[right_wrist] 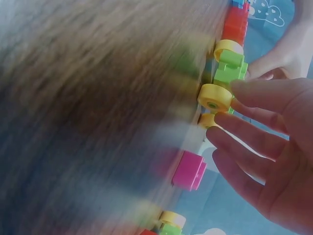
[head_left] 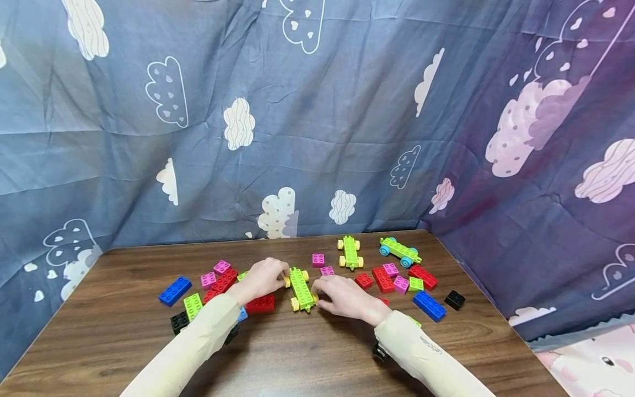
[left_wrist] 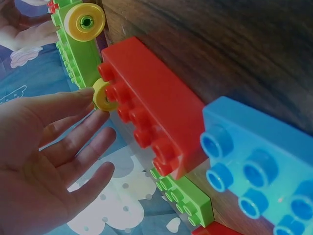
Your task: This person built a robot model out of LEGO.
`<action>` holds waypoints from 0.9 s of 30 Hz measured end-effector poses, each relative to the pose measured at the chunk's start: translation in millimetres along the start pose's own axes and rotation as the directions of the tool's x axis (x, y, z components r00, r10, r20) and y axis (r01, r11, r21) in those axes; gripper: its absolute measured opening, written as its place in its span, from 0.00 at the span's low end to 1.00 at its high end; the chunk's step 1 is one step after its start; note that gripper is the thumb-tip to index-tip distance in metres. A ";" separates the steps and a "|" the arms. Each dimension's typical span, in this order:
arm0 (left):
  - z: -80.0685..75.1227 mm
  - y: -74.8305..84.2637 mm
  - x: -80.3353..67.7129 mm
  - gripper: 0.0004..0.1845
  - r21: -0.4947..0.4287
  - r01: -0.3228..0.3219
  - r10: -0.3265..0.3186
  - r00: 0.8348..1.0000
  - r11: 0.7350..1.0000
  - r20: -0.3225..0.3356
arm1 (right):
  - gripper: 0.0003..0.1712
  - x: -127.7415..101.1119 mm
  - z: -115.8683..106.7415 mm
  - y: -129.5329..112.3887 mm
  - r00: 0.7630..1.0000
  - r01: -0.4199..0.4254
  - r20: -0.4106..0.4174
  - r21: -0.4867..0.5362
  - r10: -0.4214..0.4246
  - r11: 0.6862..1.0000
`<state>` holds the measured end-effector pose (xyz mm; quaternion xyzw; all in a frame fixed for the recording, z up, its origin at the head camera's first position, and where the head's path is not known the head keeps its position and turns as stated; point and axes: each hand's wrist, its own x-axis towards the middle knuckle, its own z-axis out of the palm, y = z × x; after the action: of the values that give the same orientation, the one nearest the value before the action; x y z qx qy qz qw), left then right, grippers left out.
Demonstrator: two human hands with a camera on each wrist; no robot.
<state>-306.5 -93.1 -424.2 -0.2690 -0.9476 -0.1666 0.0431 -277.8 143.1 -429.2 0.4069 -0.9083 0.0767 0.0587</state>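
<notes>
Two hands met at green wheeled chassis (head_left: pixel 302 289) with yellow wheels, mid desk (head_left: pixel 307 358). Left hand (head_left: pixel 262 279) lay at its left side, fingers (left_wrist: pixel 73 105) straight, fingertip touching yellow wheel (left_wrist: pixel 102 95). Right hand (head_left: pixel 342 296) at right side, fingers (right_wrist: pixel 254 129) loosely extended, touching wheel (right_wrist: pixel 214 97); neither gripped. Red brick (head_left: pixel 261 303) just left of chassis. Loose bricks scattered around.

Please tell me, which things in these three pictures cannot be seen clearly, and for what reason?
- Head view: whether either hand grips the green wheeled car; left hand and right hand are too small, fingertips hidden.
- Head view: the black piece is mostly covered by the right sleeve.
- Right wrist view: the table is motion-blurred; the pink brick is soft.
- Left wrist view: the blue brick is cut off by the edge.
</notes>
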 end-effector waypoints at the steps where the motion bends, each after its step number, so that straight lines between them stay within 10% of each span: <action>1: 0.0 0.3 -0.4 0.05 0.000 0.004 -0.004 1.000 1.000 0.004 | 0.09 -0.1 -0.1 -0.4 1.000 -0.004 0.004 0.005 0.004 1.000; 13: 1.7 -1.2 -7.5 0.07 0.002 -0.087 0.087 0.995 0.996 -0.046 | 0.09 -1.5 1.0 -4.4 1.000 -0.017 0.027 0.034 0.016 0.999; 27: 4.1 4.7 -12.3 0.09 0.062 -0.037 0.038 0.999 0.997 -0.018 | 0.09 -2.0 1.7 -9.4 0.998 -0.016 0.063 0.076 0.011 0.997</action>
<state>-293.6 -94.0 -428.8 -0.2838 -0.9466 -0.1391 0.0635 -269.6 138.1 -430.3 0.4049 -0.9089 0.0990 0.0143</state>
